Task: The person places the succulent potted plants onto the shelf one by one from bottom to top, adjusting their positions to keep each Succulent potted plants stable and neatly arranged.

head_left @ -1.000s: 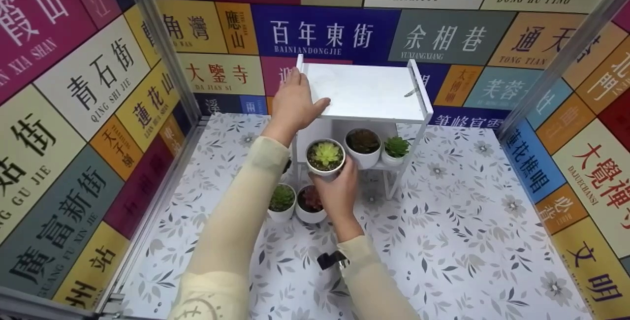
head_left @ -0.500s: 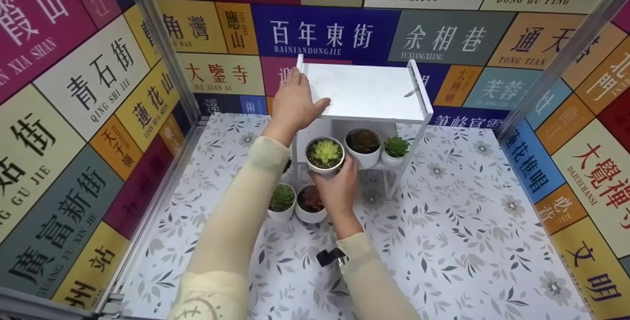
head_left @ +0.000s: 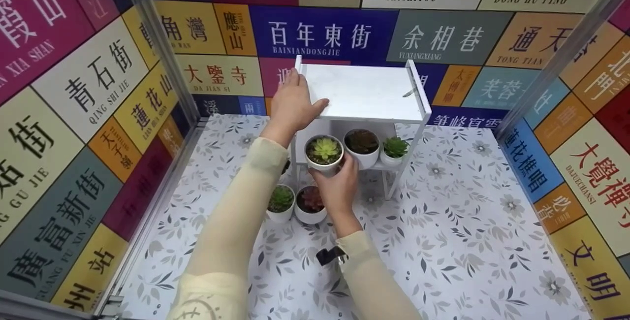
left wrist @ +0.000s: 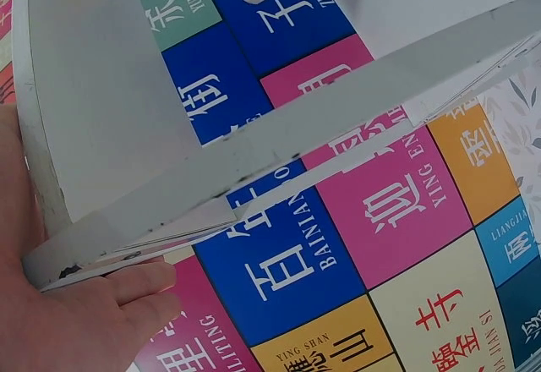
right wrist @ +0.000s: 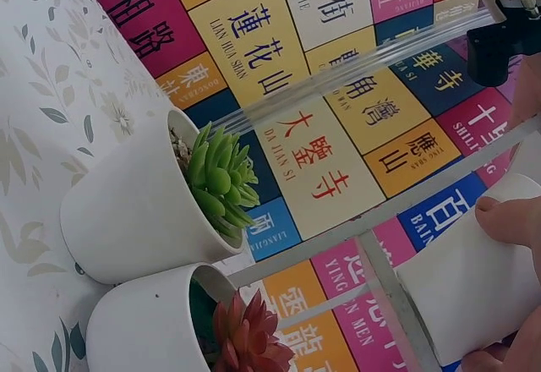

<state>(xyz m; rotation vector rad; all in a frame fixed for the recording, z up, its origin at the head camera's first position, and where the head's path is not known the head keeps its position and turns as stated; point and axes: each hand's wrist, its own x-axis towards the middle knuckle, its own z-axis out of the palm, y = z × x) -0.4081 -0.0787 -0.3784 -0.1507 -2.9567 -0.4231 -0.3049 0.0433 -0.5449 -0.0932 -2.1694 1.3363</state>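
A white plant rack (head_left: 366, 91) with two levels stands at the back. My left hand (head_left: 294, 103) holds its upper left rail, thumb over the top board and fingers outside; the left wrist view shows the fingers (left wrist: 139, 292) against the rail. With my right hand (head_left: 339, 184) I grip a white pot with a light-green succulent (head_left: 325, 150) at the left of the lower shelf. In the right wrist view that white pot (right wrist: 482, 279) is close to the shelf's front edge; whether it touches the board I cannot tell.
A dark brown plant's pot (head_left: 362, 147) and a smaller green succulent (head_left: 394, 149) stand on the lower shelf, right of my hand. On the floral surface (head_left: 467, 241), a green succulent (head_left: 280, 202) and a red succulent (head_left: 311, 204) sit in white pots. Sign-patterned walls (head_left: 315, 29) enclose the space.
My right hand and the light-green succulent's pot have barely shifted; the pot looks tipped slightly more level. The left hand stays on the rack. The head view has moved a little.
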